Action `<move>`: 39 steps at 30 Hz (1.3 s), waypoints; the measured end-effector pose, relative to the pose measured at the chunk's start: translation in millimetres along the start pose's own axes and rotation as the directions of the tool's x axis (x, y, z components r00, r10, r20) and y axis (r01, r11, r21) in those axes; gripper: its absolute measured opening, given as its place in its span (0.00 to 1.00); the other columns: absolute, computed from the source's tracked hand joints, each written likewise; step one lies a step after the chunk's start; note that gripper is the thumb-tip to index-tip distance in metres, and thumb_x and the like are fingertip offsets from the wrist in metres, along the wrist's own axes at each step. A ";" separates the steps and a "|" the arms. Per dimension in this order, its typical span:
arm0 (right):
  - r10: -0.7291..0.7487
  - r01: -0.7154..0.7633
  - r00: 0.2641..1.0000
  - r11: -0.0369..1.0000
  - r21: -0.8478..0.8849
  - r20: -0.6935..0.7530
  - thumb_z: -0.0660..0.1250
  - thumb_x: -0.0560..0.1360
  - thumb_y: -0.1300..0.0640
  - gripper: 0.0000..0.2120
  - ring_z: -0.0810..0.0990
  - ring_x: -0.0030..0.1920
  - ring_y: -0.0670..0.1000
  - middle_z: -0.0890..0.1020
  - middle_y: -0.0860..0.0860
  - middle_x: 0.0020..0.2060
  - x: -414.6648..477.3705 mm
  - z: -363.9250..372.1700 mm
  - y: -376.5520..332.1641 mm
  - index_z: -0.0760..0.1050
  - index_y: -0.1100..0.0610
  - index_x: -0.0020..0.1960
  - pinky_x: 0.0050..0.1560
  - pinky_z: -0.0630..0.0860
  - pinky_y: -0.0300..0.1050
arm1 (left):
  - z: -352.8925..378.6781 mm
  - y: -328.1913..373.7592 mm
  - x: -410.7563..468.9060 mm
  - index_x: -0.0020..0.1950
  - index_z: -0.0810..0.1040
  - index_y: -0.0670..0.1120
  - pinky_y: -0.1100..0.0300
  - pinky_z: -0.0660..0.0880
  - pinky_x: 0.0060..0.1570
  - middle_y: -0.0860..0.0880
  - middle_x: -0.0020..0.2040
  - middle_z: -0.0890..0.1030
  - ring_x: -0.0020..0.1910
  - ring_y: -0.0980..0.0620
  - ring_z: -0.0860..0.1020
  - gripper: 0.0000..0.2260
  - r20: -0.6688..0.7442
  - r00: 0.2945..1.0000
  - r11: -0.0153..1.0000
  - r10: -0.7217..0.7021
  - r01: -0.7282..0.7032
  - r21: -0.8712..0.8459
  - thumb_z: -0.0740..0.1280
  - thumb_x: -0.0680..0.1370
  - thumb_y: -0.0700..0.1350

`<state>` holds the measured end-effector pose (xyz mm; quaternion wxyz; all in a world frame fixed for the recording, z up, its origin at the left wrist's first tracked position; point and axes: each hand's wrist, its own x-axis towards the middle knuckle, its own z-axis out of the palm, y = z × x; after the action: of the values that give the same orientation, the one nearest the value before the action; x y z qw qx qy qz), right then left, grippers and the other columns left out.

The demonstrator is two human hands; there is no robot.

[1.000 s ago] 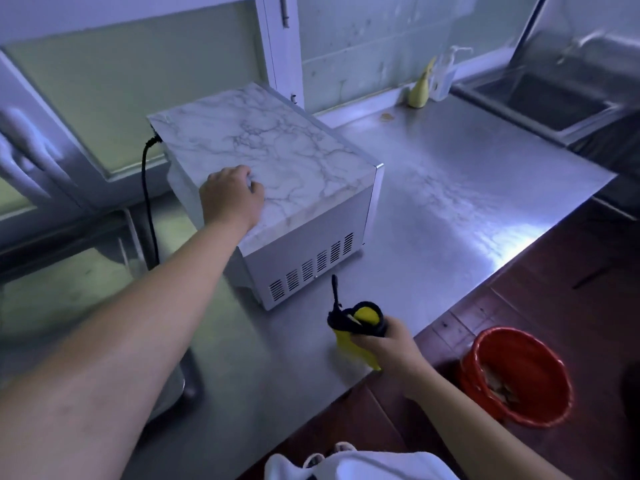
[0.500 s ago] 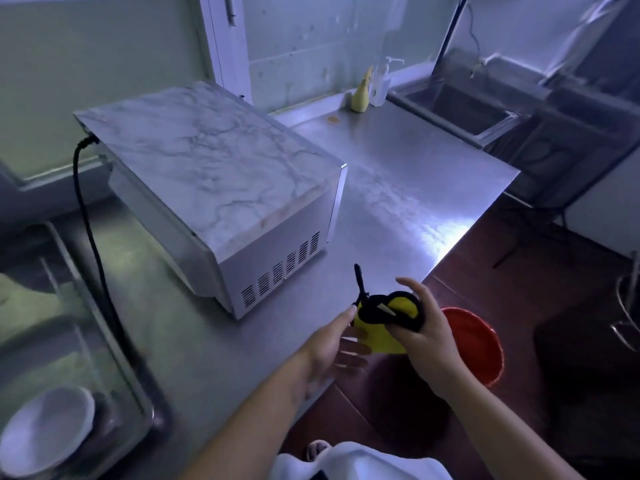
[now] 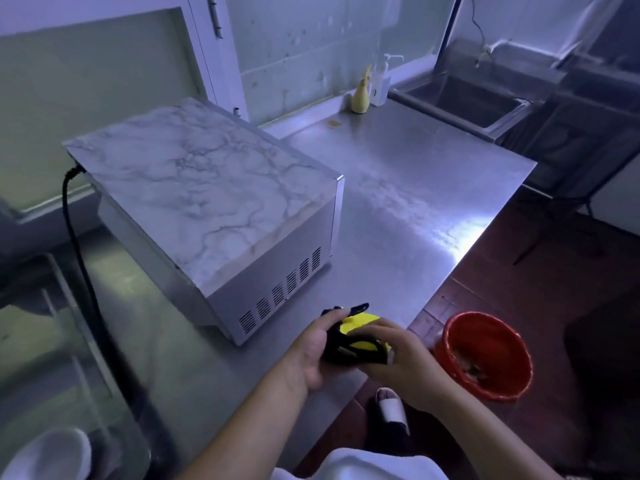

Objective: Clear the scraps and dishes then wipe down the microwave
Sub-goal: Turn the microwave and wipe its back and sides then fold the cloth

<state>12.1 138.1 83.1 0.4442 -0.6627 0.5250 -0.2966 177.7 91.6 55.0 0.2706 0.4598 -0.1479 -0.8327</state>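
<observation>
Microwave (image 3: 207,199), one; bucket (image 3: 485,332), one; left hand (image 3: 311,351), right hand (image 3: 405,362), grip round one yellow-black object (image 3: 356,327).

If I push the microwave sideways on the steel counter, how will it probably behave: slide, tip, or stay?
The microwave is a wide, low metal box, so it probably feels heavy and should not tip. The counter is smooth steel, so it may slide once it starts moving. Its black cord at the rear may pull tight and limit the push.
</observation>
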 end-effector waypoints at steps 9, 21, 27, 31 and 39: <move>0.693 -0.560 0.707 0.423 0.713 0.144 0.75 0.68 0.49 0.20 0.81 0.49 0.57 0.82 0.58 0.52 91.0 -85.0 80.0 0.80 0.59 0.54 0.49 0.76 0.48 | 29.6 39.9 96.1 0.57 0.78 0.37 0.53 0.78 0.46 0.41 0.46 0.82 0.45 0.44 0.81 0.17 -0.281 0.943 0.978 0.181 -0.142 0.154 0.71 0.69 0.33; 0.689 -0.557 0.714 0.457 0.693 0.119 0.64 0.78 0.68 0.11 0.82 0.44 0.57 0.84 0.56 0.45 223.8 -217.2 182.0 0.78 0.58 0.56 0.43 0.79 0.51 | 125.9 88.2 240.7 0.61 0.78 0.48 0.51 0.68 0.62 0.52 0.58 0.83 0.58 0.54 0.80 0.14 -0.178 0.983 0.965 0.044 0.005 0.263 0.68 0.77 0.37; 0.708 -0.612 0.706 0.592 0.524 0.024 0.67 0.76 0.69 0.10 0.80 0.41 0.56 0.82 0.57 0.43 264.3 -247.4 216.0 0.79 0.59 0.54 0.43 0.76 0.50 | 144.5 97.6 279.2 0.60 0.78 0.49 0.57 0.72 0.59 0.49 0.56 0.82 0.55 0.51 0.78 0.17 -0.177 0.984 0.968 0.033 0.013 0.249 0.69 0.71 0.45; 0.700 -0.625 0.713 0.648 0.436 -0.019 0.67 0.74 0.71 0.08 0.78 0.39 0.56 0.81 0.57 0.40 275.2 -248.1 224.0 0.79 0.61 0.49 0.40 0.75 0.47 | 138.4 99.6 281.2 0.65 0.76 0.49 0.57 0.73 0.58 0.50 0.55 0.81 0.54 0.53 0.77 0.22 -0.219 0.976 0.957 0.003 0.061 0.285 0.70 0.71 0.48; 0.629 -0.607 0.748 0.777 0.163 -0.213 0.68 0.76 0.60 0.10 0.74 0.45 0.55 0.76 0.54 0.49 294.4 -247.8 186.7 0.75 0.58 0.56 0.43 0.69 0.47 | 104.7 103.8 239.5 0.57 0.80 0.48 0.64 0.74 0.41 0.48 0.47 0.81 0.43 0.53 0.77 0.10 -0.371 0.921 0.942 0.119 0.014 0.336 0.62 0.81 0.39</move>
<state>-201.3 -223.1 -0.2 0.4729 -0.3883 0.7545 -0.2374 18.7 -133.2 -1.9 0.2354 0.6494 -0.2424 -0.6813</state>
